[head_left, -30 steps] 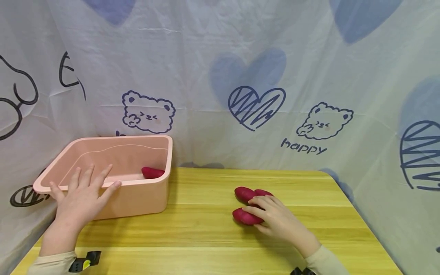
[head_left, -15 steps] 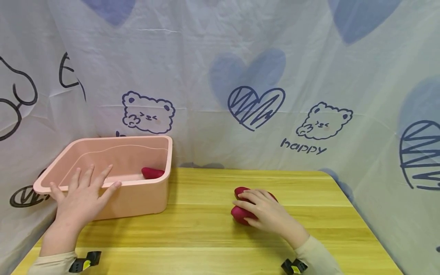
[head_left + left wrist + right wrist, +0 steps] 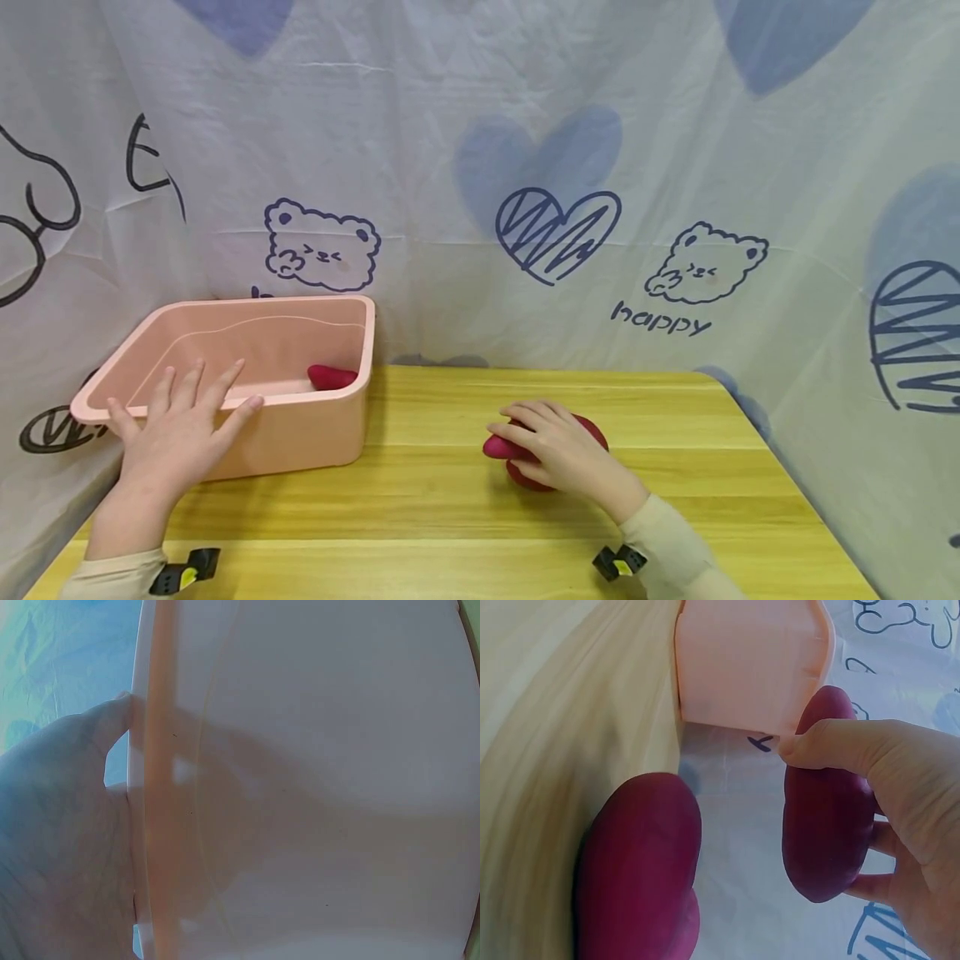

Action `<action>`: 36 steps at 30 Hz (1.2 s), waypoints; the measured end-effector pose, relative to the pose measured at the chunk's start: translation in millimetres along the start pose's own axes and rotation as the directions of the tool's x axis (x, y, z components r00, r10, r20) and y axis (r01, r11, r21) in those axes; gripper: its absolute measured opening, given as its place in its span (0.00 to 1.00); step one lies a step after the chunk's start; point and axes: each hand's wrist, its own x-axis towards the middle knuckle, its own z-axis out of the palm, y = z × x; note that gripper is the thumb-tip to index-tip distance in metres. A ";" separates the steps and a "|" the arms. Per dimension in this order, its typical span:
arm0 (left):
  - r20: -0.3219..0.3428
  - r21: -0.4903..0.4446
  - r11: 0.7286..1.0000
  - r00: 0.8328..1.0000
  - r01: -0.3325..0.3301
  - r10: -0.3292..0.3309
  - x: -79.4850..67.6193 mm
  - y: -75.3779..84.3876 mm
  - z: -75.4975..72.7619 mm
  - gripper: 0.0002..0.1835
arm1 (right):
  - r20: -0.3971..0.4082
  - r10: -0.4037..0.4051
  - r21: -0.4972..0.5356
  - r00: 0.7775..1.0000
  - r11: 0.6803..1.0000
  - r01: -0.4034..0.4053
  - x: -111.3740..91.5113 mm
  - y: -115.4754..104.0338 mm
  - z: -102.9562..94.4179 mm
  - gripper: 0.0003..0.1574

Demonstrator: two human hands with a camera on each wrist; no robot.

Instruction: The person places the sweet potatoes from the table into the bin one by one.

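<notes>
Bin (image 3: 300, 437) stands at the left on the tabletop (image 3: 420, 517); hanging cloth (image 3: 420, 150) behind both. Left hand (image 3: 172, 429) at the bin's front rim, fingers reaching over it. Inner sweet potato (image 3: 332, 377) inside the bin, at its right end. Right hand (image 3: 566, 450) well right of the bin, holding a raised sweet potato (image 3: 825, 825). Below it on the tabletop: near sweet potato (image 3: 531, 481) in front, far sweet potato (image 3: 593, 428) behind and rightward; contact between these two unclear.

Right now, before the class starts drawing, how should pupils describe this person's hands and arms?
Both the left hand and right hand are bare, without gloves. The left sleeve and right sleeve are plain pale beige. A black strap with a yellow mark sits near the left wrist, a similar strap near the right.
</notes>
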 end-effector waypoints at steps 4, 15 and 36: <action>-0.001 -0.001 1.000 1.000 0.001 -0.001 0.0 -0.3 0.1 0.39 | 0.023 0.003 0.005 1.000 1.000 -0.003 9.9 -1.1 0.0 0.36; 0.005 0.008 1.000 1.000 0.004 -0.005 -0.1 0.1 -0.1 0.40 | -0.035 -0.055 0.006 0.998 0.998 0.056 34.7 -7.8 3.2 0.37; 0.011 0.009 1.000 1.000 0.003 -0.003 1.2 -1.3 -0.3 0.40 | -0.114 -0.095 0.035 0.989 0.994 0.100 80.2 -19.0 9.5 0.35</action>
